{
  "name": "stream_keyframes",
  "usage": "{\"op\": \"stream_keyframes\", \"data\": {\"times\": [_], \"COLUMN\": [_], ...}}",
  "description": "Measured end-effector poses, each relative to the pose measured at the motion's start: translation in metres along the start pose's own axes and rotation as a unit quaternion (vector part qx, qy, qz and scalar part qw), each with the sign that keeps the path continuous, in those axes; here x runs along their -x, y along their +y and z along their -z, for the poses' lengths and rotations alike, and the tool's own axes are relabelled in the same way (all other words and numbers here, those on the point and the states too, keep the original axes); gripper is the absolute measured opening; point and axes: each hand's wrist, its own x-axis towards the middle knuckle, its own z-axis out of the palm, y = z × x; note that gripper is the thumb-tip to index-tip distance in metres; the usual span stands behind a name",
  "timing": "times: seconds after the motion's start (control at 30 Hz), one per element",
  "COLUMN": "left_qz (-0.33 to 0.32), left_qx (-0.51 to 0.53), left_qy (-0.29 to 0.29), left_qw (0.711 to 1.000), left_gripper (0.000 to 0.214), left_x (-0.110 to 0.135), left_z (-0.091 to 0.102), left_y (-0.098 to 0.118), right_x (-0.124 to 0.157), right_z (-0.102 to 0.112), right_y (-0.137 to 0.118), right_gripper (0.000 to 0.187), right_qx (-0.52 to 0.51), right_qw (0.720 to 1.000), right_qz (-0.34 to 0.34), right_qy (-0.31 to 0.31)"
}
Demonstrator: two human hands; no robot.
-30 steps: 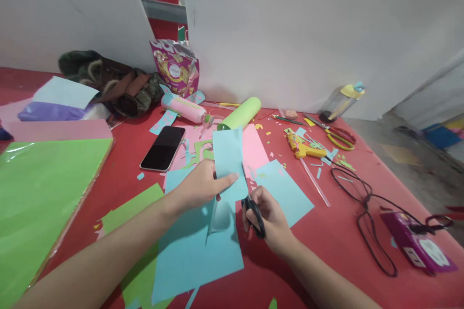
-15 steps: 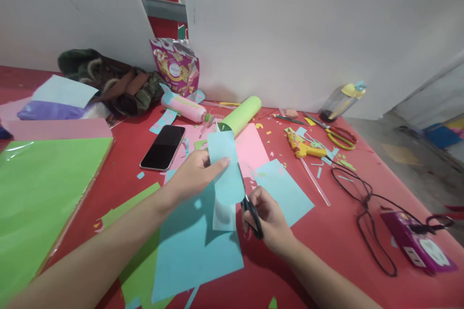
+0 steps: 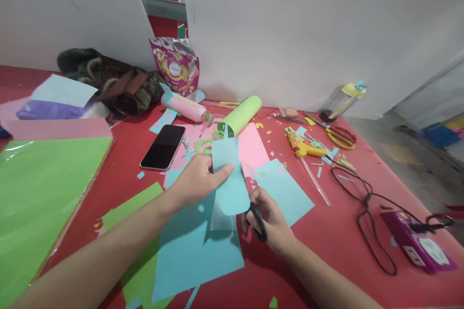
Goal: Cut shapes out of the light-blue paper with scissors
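My left hand (image 3: pixel 203 176) pinches a light blue paper piece (image 3: pixel 229 193) with a rounded lower end, thumb on its face. In my right hand (image 3: pixel 270 219) are black-handled scissors (image 3: pixel 258 222), their blades along the paper's right edge and partly hidden by it. Beneath lie a larger blue sheet (image 3: pixel 195 256) and a green sheet (image 3: pixel 141 270). Just beyond the held paper rests a light green paper-covered cylinder (image 3: pixel 242 115). Another blue sheet (image 3: pixel 286 190) lies to the right of it, over a pink sheet (image 3: pixel 253 147).
A phone (image 3: pixel 163 147) lies left of my left hand, near a pink wrapped bottle (image 3: pixel 184 107). On the right are a yellow glue gun (image 3: pixel 306 148) with a looping black cord (image 3: pixel 366 222), red-and-yellow-handled scissors (image 3: pixel 339 136), a clear bottle (image 3: pixel 342 101) and a purple box (image 3: pixel 418 241).
The held blue paper has shifted slightly down and right with my left hand. The scissors and right hand have moved a little lower and right.
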Motion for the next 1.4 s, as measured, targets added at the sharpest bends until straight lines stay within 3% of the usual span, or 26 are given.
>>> {"op": "stream_keyframes", "data": {"times": [0.6, 1.1, 1.4], "left_qz": [0.014, -0.006, 0.008], "left_qx": [0.002, 0.071, 0.072], "left_qy": [0.022, -0.054, -0.059], "left_qw": [1.0, 0.996, 0.996], "left_gripper": [0.037, 0.025, 0.024], "left_x": [0.001, -0.0012, -0.0001], "left_z": [-0.0038, -0.001, -0.0028], "left_y": [-0.0002, -0.0034, -0.0051], "right_x": [-0.0004, 0.0003, -0.0007], "right_z": [-0.0002, 0.0021, 0.0009], "right_y": [0.0001, 0.0048, 0.0028], "right_gripper": [0.029, 0.023, 0.022], "right_qx": [-0.013, -0.028, -0.028], "right_qw": [1.0, 0.999, 1.0], "right_qz": [-0.003, 0.005, -0.001], "right_qy": [0.008, -0.016, -0.008]}}
